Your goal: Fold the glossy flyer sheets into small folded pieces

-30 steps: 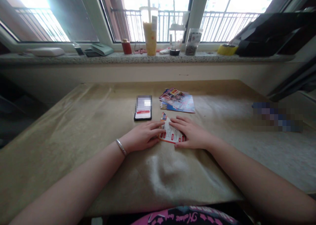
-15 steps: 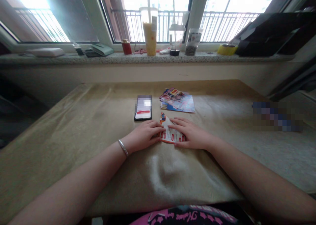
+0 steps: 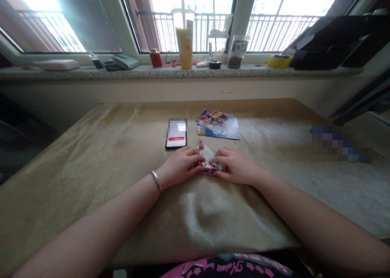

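Observation:
A small printed paper leaflet (image 3: 207,154), white with red marks, sits on the tan table cover (image 3: 106,148) between my hands and is partly folded upward. My left hand (image 3: 181,164), with a silver bracelet on its wrist, curls its fingers around the leaflet's left edge. My right hand (image 3: 236,164) pinches the leaflet's right side. A phone (image 3: 176,134) lies just beyond my left hand. A small stack of colourful flyers (image 3: 219,123) lies behind the leaflet.
A stone window sill (image 3: 91,71) runs along the back with a tall yellow drink cup (image 3: 185,42), a red lighter (image 3: 155,58), a glass jar (image 3: 237,50), yellow tape (image 3: 279,61) and a dark bag (image 3: 332,42). A blurred object (image 3: 341,144) lies at the table's right.
The leaflet lay flat under my spread fingers; now both hands have drawn closer together and curled, lifting and folding it.

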Demonstrator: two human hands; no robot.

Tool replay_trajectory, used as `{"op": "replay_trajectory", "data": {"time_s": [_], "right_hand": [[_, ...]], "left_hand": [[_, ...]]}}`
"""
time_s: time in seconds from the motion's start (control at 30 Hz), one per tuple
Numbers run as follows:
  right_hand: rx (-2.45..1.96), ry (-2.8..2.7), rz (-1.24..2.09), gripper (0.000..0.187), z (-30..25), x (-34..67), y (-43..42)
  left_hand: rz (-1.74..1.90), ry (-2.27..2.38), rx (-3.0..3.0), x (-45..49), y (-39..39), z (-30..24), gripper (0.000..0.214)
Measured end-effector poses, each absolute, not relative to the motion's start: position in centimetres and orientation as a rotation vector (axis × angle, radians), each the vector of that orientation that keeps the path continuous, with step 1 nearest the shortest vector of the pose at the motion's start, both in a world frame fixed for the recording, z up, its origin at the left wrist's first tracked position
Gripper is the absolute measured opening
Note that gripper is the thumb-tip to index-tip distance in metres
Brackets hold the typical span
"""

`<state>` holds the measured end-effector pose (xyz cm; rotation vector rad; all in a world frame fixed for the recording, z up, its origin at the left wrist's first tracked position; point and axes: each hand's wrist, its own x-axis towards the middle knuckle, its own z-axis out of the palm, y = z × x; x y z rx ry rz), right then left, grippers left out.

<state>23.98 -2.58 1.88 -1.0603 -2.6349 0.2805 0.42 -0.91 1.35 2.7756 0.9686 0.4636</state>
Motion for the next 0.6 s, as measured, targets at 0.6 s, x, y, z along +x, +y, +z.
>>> {"op": "replay_trajectory", "data": {"time_s": [0.6], "right_hand": [[-1.5, -2.321, 0.468, 0.018, 1.6, 24.3, -2.3]], "left_hand": [[0.751, 1.0, 2.689, -0.3, -1.3, -0.1, 0.063]]}}
